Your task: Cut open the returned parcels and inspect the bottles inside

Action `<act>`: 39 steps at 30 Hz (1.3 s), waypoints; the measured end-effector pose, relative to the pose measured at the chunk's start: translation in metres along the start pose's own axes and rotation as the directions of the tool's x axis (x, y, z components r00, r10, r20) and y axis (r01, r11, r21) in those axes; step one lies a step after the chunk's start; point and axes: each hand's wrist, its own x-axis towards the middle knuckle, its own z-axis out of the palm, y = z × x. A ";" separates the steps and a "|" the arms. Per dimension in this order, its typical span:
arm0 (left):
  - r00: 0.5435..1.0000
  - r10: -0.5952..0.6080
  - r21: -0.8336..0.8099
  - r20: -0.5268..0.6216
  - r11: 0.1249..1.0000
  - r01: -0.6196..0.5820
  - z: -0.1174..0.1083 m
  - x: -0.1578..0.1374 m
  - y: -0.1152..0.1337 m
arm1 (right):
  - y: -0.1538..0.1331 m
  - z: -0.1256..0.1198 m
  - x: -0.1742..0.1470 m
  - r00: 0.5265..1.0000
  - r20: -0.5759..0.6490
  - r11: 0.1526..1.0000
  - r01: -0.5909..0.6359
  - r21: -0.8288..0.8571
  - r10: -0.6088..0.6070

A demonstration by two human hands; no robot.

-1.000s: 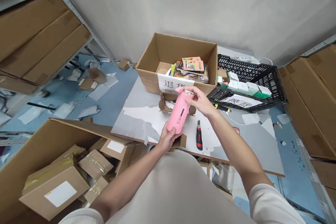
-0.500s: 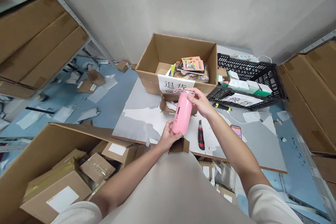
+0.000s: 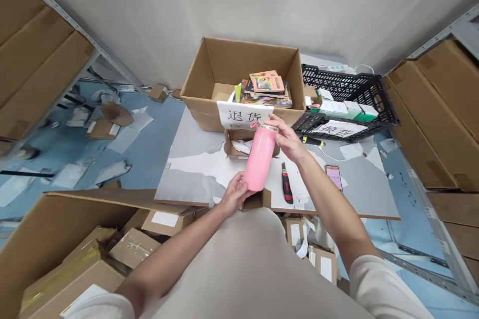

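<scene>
A pink thermos bottle [image 3: 261,158] with a silver rim and a pink strap is held tilted above the table. My left hand [image 3: 234,194] grips its base, fingers closed around the lower end. At the top, my right hand [image 3: 286,138] is closed on the lid end. Behind the bottle lies a small opened carton [image 3: 234,149] with white paper inside. Below it, near my body, is another small open box [image 3: 258,200], partly hidden by the bottle and my left hand. A red and black utility knife [image 3: 287,184] rests on the table to the right.
A large cardboard box [image 3: 202,109] holding several books stands at the back of the table [image 3: 194,177]. To its right is a black crate [image 3: 389,109] with small white boxes. A phone [image 3: 334,178] lies at right. A big carton of parcels [image 3: 56,204] is at lower left.
The bottle has been turned about its length, so the dark printing on its side no longer shows. Both hands still hold it. The whole view has shifted slightly.
</scene>
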 end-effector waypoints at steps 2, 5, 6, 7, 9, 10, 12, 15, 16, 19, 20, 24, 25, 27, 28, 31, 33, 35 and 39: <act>0.997 -0.055 -0.036 0.055 0.998 0.057 0.002 -0.004 0.000 | -0.001 -0.002 -0.002 0.998 0.047 0.994 -0.039 0.099 0.035; 0.995 -0.076 -0.040 0.060 0.996 0.079 0.004 -0.005 -0.004 | 0.002 0.002 -0.006 0.989 0.034 0.976 -0.147 0.161 0.144; 0.997 -0.061 -0.034 0.039 0.997 0.063 0.005 -0.004 -0.006 | 0.004 0.004 -0.007 0.987 -0.001 0.974 -0.161 0.160 0.164; 0.999 -0.043 -0.024 0.017 0.999 0.043 0.005 -0.004 -0.007 | 0.007 0.007 -0.008 0.984 -0.040 0.974 -0.164 0.157 0.173; 1.000 -0.009 0.003 -0.020 1.000 0.009 0.005 -0.004 -0.010 | 0.010 0.011 -0.010 0.978 -0.105 0.975 -0.160 0.153 0.178; 1.000 -0.002 0.019 -0.030 1.000 0.002 0.005 -0.005 -0.010 | 0.011 0.013 -0.011 0.975 -0.125 0.975 -0.161 0.156 0.181; 0.999 -0.002 0.047 -0.041 0.999 0.004 0.005 -0.007 -0.011 | 0.011 0.016 -0.012 0.971 -0.135 0.970 -0.171 0.173 0.195; 0.999 -0.009 0.055 -0.035 0.998 0.011 0.005 -0.009 -0.014 | 0.008 0.018 -0.014 0.970 -0.118 0.965 -0.188 0.182 0.212; 1.000 -0.004 0.059 -0.028 0.998 0.006 0.005 -0.009 -0.015 | 0.007 0.018 -0.014 0.970 -0.115 0.966 -0.192 0.173 0.213; 0.996 0.080 0.115 -0.042 0.990 -0.075 0.005 -0.008 -0.019 | 0.006 0.021 -0.014 0.969 -0.133 0.973 -0.193 0.126 0.209; 0.990 0.125 0.146 -0.067 0.983 -0.114 0.005 -0.007 -0.019 | 0.006 0.021 -0.015 0.968 -0.145 0.976 -0.190 0.110 0.205; 0.977 0.164 0.132 -0.140 0.981 -0.146 0.004 -0.009 -0.017 | 0.004 0.019 -0.017 0.975 -0.153 0.985 -0.146 0.097 0.159; 0.987 0.115 0.068 -0.111 0.992 -0.108 0.004 -0.010 -0.016 | 0.002 0.018 -0.018 0.982 -0.119 0.984 -0.135 0.119 0.149; 1.000 -0.003 -0.079 -0.004 0.997 0.002 0.004 -0.013 -0.014 | -0.003 0.016 -0.020 0.988 -0.028 0.976 -0.143 0.162 0.150; 0.998 -0.052 -0.132 0.047 0.990 0.058 0.004 -0.013 -0.013 | -0.005 0.016 -0.020 0.987 0.002 0.973 -0.161 0.167 0.163; 0.989 -0.121 -0.185 0.081 0.974 0.134 0.005 -0.013 -0.012 | -0.007 0.017 -0.021 0.979 -0.054 0.974 -0.191 0.120 0.198; 0.993 -0.112 -0.167 0.025 0.979 0.114 0.005 -0.012 -0.014 | -0.005 0.020 -0.019 0.972 -0.124 0.978 -0.187 0.090 0.197; 0.997 -0.075 -0.128 -0.024 0.989 0.071 0.006 -0.010 -0.015 | -0.002 0.021 -0.018 0.970 -0.151 0.981 -0.181 0.071 0.190; 0.992 0.113 0.035 -0.064 0.993 -0.111 0.006 -0.008 -0.018 | 0.000 0.022 -0.016 0.973 -0.163 0.987 -0.158 0.033 0.162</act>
